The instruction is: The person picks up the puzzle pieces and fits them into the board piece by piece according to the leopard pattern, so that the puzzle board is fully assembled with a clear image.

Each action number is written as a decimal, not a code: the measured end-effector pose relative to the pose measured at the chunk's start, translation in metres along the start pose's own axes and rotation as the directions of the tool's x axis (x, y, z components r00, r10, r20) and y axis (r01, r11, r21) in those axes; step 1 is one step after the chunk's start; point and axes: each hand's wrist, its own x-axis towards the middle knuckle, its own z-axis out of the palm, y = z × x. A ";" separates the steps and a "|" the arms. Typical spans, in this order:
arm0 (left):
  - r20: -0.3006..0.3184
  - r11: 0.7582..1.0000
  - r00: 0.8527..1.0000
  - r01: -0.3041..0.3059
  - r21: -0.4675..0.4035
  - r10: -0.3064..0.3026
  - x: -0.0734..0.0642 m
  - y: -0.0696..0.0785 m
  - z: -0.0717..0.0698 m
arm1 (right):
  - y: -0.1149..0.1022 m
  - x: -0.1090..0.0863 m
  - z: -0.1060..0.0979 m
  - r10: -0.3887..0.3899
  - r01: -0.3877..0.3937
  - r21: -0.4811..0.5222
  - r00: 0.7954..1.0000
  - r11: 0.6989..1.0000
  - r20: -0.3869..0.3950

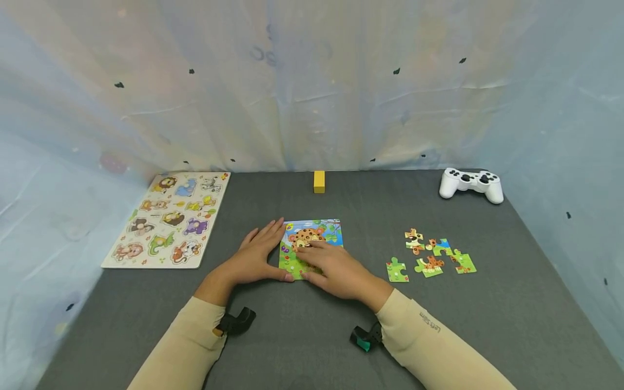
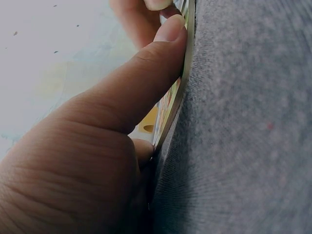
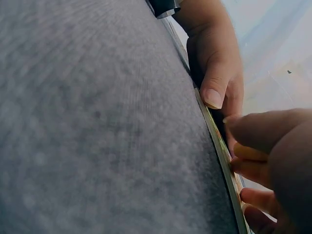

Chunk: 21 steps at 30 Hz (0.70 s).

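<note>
A jigsaw puzzle board (image 1: 288,264) with a spotted cartoon animal on green and blue lies flat at the table's middle. Along its left side rests my left hand (image 1: 254,259), long fingers stretched to the upper left corner, thumb at the lower left corner. My right hand (image 1: 343,273) lies over the board's lower right part, fingers extended across the picture and hiding some of it. In the left wrist view the left thumb (image 2: 141,73) touches the board's edge. Fingertips of the right hand (image 3: 258,173) rest on the board's face in the right wrist view.
Several loose jigsaw pieces (image 1: 429,267) lie to the right of the board. A larger animal board (image 1: 161,260) is at the left, a yellow block (image 1: 319,182) at the back, and a white game controller (image 1: 470,183) at the back right. Sheeting (image 1: 312,108) encloses the table.
</note>
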 end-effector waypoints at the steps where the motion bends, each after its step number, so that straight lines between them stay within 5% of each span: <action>1: 0.000 1.000 1.000 0.001 0.002 -0.001 0.000 0.000 0.000 | 0.000 0.000 0.000 0.006 -0.006 -0.014 1.000 1.000 0.020; 10: 0.012 1.000 1.000 0.015 -0.010 -0.015 -0.002 0.001 -0.001 | 0.002 -0.002 0.002 0.052 -0.053 0.014 0.996 0.999 0.078; 15: 0.014 1.000 1.000 0.021 -0.010 -0.021 -0.002 0.002 -0.001 | 0.005 -0.007 -0.002 0.049 -0.052 0.152 0.999 0.987 0.022; 21: -0.002 1.000 1.000 0.009 -0.012 -0.009 0.000 0.000 0.001 | 0.008 -0.023 -0.015 0.067 -0.023 0.346 0.991 0.938 -0.116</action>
